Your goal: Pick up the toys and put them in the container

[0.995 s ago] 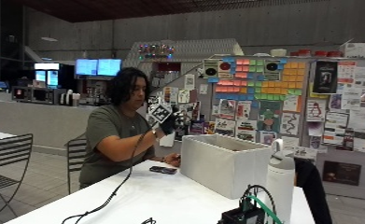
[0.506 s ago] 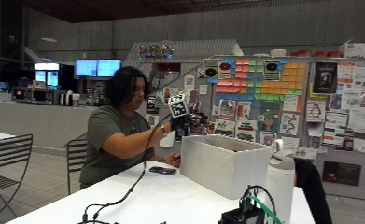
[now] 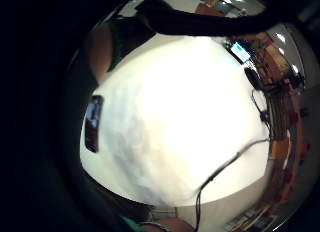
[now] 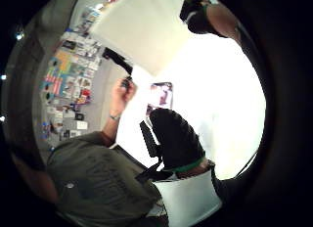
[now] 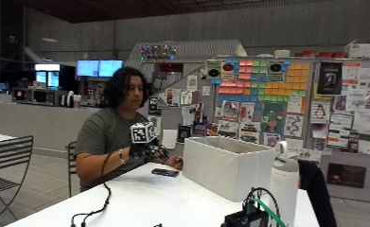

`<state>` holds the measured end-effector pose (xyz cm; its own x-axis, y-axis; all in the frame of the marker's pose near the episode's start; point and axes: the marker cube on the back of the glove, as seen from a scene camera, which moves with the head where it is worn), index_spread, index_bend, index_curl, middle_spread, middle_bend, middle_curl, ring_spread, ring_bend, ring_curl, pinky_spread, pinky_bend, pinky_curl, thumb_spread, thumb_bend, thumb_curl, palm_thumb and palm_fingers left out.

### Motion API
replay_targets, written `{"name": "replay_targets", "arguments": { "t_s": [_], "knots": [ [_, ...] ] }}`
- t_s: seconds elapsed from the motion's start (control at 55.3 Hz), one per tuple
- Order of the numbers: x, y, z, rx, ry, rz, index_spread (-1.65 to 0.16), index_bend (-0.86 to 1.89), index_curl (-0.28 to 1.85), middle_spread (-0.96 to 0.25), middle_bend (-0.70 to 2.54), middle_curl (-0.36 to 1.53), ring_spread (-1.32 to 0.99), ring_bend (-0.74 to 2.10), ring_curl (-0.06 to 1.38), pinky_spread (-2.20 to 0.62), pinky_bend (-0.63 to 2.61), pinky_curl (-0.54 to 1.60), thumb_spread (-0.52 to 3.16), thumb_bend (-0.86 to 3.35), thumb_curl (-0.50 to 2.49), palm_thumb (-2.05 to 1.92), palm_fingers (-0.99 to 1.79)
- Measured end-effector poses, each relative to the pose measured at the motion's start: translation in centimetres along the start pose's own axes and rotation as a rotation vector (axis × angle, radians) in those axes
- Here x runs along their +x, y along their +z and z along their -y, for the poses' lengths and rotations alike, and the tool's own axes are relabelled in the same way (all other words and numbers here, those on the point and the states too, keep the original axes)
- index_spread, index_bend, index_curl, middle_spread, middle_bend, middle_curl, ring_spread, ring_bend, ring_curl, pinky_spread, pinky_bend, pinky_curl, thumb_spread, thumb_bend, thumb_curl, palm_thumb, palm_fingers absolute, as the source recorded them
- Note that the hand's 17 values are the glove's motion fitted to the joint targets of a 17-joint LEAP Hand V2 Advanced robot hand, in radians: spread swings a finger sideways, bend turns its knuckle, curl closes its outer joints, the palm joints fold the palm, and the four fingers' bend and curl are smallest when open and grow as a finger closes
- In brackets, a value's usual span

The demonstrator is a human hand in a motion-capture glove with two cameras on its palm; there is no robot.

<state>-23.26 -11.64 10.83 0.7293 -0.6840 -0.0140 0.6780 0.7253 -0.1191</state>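
I see the gloved right hand (image 5: 148, 152) held low over the white table (image 5: 159, 198), in front of the seated person's chest and a short way from the white container (image 5: 225, 168). Its thumb (image 4: 176, 139) sticks out straight, and nothing lies between the palm and the bare tabletop (image 3: 190, 117). The container (image 4: 142, 26) stands upright on the table with its top open; its inside is hidden. The bare left hand (image 5: 175, 162) rests beside the container, and a small dark thing shows at its fingertips (image 4: 124, 85). No toy shows clearly on the table.
A dark phone (image 5: 165, 172) lies flat on the table between the hands, also seen in both palm views (image 4: 161, 95) (image 3: 93, 123). A white bottle (image 5: 284, 184) and a black device (image 5: 247, 217) stand near the front edge. A black cable (image 5: 102, 198) trails across the table.
The gloved hand was raised by the container's rim half a second ago. It has since come down and back toward the person, low over the table.
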Motion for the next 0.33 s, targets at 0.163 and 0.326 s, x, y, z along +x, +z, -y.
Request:
{"name": "replay_targets", "arguments": {
  "t_s": [0.163,0.326],
  "knots": [
    [1.9,1.9,-2.4,-0.043,0.045,-0.014,-0.47,0.25,0.6,-0.19,0.35,0.55,-0.2,0.37,0.28,0.04,0.52,0.28,1.31,-0.03,0.33,-0.03,0.15],
    [2.7,2.3,-2.7,-0.071,0.046,0.01,-0.46,0.22,0.57,-0.19,0.31,0.53,-0.2,0.36,0.27,0.04,0.52,0.29,1.29,-0.03,0.31,-0.04,0.15]
  ]
}}
